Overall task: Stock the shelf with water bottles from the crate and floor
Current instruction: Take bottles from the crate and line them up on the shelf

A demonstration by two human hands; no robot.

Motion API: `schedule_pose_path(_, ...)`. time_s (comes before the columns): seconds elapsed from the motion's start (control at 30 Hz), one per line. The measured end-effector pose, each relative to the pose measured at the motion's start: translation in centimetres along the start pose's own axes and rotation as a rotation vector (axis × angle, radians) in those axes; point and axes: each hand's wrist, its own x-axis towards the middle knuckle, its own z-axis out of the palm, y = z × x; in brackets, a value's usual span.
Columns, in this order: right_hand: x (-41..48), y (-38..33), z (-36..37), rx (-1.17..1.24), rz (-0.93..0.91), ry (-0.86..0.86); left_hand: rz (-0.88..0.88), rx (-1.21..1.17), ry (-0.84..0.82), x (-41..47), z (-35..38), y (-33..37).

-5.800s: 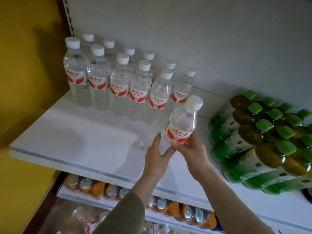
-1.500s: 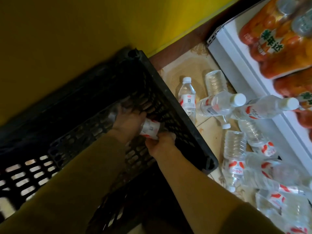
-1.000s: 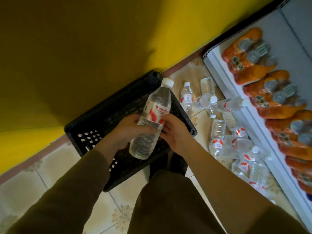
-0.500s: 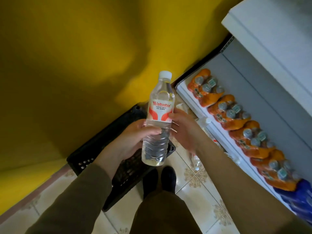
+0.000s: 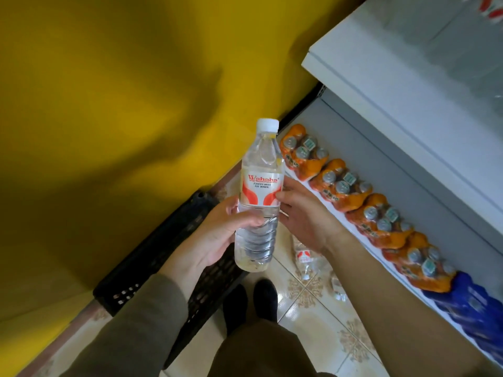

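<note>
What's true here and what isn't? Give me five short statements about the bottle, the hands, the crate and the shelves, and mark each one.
1. The left hand and right hand both hold the water bottle. True.
2. The bottle's cap is off. False: a white cap is on it.
3. Orange drink packs sit below the white shelf. True.
4. The black crate stands on that shelf. False: the black crate is on the floor by the yellow wall.
5. No bottles lie on the floor. False: loose bottles lie on the tiles beneath the right forearm.
</note>
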Motion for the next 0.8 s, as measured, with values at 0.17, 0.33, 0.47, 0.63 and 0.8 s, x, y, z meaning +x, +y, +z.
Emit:
schedule_pose_path(0.17, -0.7, -1.9, -1.6, -0.030, -0.019, -0.008, 0.009, 0.000, 0.000, 1.2, 1.6, 1.4)
schedule_pose_path(0.33, -1.6, -3.8, -3.7, -0.200, 0.013, -0.004, -0.041, 0.026, 0.017, 3.1, 3.8, 2.7)
schedule_pose_path(0.47, -1.9, -5.4, -5.7, -0.233, 0.043, 0.016, 0.010, 0.073, 0.035, 4.6, 6.1, 3.6)
schedule_pose_path(0.63, -1.5, -6.7, -6.5, -0.267, -0.011, 0.106, 0.183, 0.142, 0.285, 5.9, 10.3, 4.2)
schedule_pose_path(0.8, -0.6, -8.3, -8.1, 0.098, -0.030, -0.008, 0.063, 0.187, 0.245, 7.3, 10.5, 5.3)
